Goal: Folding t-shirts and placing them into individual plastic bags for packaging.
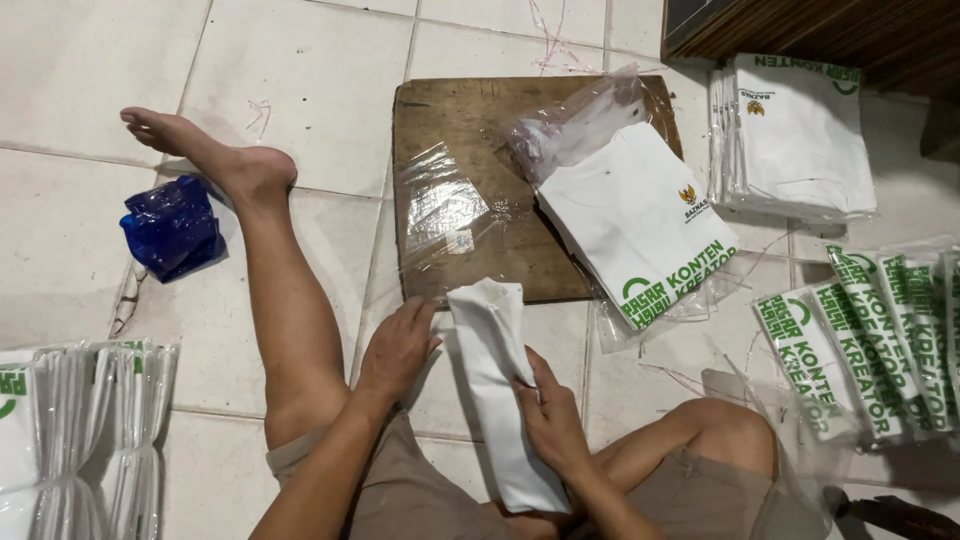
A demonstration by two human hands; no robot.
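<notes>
I sit on a tiled floor with a narrow folded white garment (pixel 495 390) lying between my legs. My right hand (pixel 552 415) grips its right edge about halfway along. My left hand (pixel 398 345) rests at the mouth of a clear plastic bag (pixel 445 215), fingers touching the bag's near edge right beside the garment's top end. The bag lies flat on a brown wooden board (pixel 530 265). A folded white shirt with green print (pixel 640 225) lies on the board's right side, partly inside another clear bag.
A stack of bagged white shirts (pixel 800 135) lies at the upper right, and more bagged shirts (pixel 880 335) fan out at right. Bundled white shirts (pixel 80 440) sit at lower left. A crumpled blue plastic bag (pixel 172 228) lies by my left foot (pixel 215 150). Dark wooden furniture (pixel 850 35) stands at top right.
</notes>
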